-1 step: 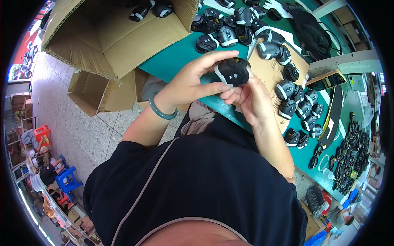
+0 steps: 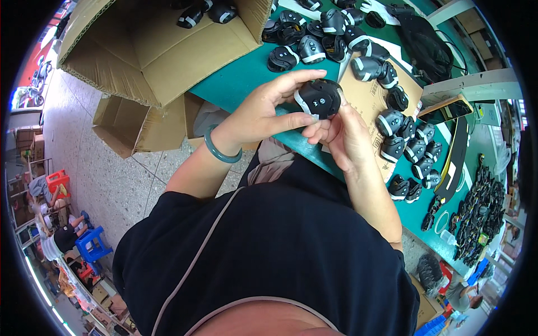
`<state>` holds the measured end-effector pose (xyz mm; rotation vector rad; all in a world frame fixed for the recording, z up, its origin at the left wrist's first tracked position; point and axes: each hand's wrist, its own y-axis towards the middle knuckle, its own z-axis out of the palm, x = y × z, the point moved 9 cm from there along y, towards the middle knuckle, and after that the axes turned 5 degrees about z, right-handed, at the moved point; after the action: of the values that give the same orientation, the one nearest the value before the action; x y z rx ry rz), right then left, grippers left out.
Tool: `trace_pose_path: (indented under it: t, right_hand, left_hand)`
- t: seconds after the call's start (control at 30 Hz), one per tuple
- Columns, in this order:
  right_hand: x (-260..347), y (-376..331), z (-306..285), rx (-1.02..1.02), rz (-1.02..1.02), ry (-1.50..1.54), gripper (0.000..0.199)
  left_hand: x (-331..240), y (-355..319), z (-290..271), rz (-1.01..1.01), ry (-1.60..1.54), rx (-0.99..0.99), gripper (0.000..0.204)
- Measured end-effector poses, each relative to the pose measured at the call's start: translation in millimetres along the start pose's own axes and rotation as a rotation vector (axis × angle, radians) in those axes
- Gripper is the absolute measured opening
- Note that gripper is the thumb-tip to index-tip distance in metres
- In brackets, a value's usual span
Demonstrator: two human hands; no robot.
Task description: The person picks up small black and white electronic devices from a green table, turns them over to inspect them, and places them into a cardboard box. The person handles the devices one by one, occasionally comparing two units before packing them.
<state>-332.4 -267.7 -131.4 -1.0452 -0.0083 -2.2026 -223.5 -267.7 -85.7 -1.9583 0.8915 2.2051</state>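
A black hard-shell protective pad (image 2: 318,99) with a silver-white strip on its left edge is held up between my two hands, above the table's near edge. My left hand (image 2: 274,106) grips it from the left, fingers over the top and thumb along the bottom. My right hand (image 2: 347,131) holds its right side, the thumb against the shell and the other fingers curled beneath. The back of the pad is hidden. Similar pads (image 2: 311,50) lie in a group beyond my hands, and more pads (image 2: 390,122) sit to the right, partly on a flat cardboard sheet (image 2: 364,103).
A large open cardboard box (image 2: 196,50) with a few pads inside stands at the upper left, a smaller box (image 2: 134,126) below it. On the green table (image 2: 224,87) are a phone (image 2: 448,109), a black bag (image 2: 423,47) and a heap of small black parts (image 2: 479,215) at right.
The pad has tipped slightly in my hands, its face showing a little more. Everything else stays in place.
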Motion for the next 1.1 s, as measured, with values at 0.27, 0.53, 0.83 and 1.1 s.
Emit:
trace_pose_path:
  t: [0.27, 0.53, 0.83, 1.1]
  right_hand:
    - [-10.3, 1.3, -8.0, -0.001, 0.071, -0.218, 0.035]
    - [41.4, 38.8, -2.5, -0.235, -0.490, -1.248, 0.042]
    - [67.8, 89.3, 15.2, -0.457, -0.604, -1.804, 0.066]
    - [64.6, 101.6, 11.5, -0.431, -0.547, -2.078, 0.073]
  left_hand:
    - [10.9, -11.9, 3.1, -0.116, -0.083, -0.125, 0.047]
    - [-13.8, -31.6, -128.0, 0.035, 0.155, -0.695, 0.037]
    - [-55.9, -30.4, -220.1, 0.135, 1.659, -0.869, 0.052]
    - [42.3, 15.4, -82.6, -0.139, 1.313, -0.424, 0.058]
